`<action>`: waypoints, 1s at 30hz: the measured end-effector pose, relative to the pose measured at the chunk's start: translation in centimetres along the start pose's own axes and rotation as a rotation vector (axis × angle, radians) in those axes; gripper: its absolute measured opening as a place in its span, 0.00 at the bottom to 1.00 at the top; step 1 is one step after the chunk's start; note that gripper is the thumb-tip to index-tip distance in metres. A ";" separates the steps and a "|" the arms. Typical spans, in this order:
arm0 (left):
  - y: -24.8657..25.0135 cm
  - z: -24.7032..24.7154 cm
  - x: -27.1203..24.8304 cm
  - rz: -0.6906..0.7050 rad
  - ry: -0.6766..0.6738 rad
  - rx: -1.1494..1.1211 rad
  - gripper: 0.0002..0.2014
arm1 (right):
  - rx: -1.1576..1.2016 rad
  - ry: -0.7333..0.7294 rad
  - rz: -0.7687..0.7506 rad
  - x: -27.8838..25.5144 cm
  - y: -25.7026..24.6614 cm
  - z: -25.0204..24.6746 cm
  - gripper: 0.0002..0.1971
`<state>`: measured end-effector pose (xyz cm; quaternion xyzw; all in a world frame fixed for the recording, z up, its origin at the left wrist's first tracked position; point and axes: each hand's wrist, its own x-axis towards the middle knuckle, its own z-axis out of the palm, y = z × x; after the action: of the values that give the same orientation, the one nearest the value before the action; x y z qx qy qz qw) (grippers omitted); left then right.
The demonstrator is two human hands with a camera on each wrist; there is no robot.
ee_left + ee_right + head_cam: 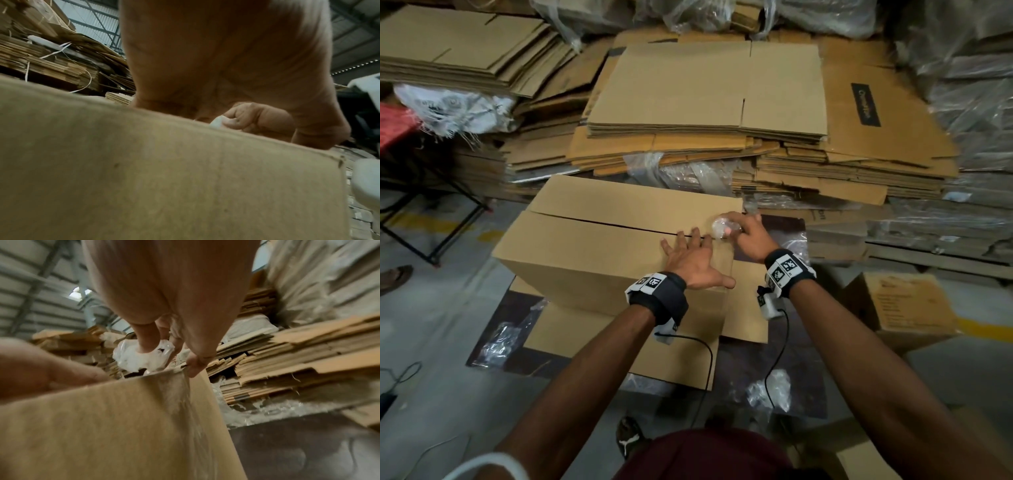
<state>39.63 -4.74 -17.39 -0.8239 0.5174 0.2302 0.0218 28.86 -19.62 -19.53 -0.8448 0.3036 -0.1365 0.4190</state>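
Taping box seam, right end.
Right hand grip pinches tape roll at seam's right end; seam runs leftward from it; left hand spread flat on box, just beside.

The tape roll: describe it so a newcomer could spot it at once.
Find the closed cardboard box before the stacks of flattened cartons. Follow its top seam to the right end, where the right hand grips the tape roll. It alone there is clear, shiny and round.
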 end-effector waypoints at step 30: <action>0.9 3.1 2.7 0.174 0.122 0.017 0.45 | 0.520 0.385 0.271 -6.8 1.9 4.8 0.25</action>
<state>38.72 -6.57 -21.08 -0.7882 0.5892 0.1762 -0.0231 25.10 -13.23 -23.83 -0.6204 0.4418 -0.3092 0.5694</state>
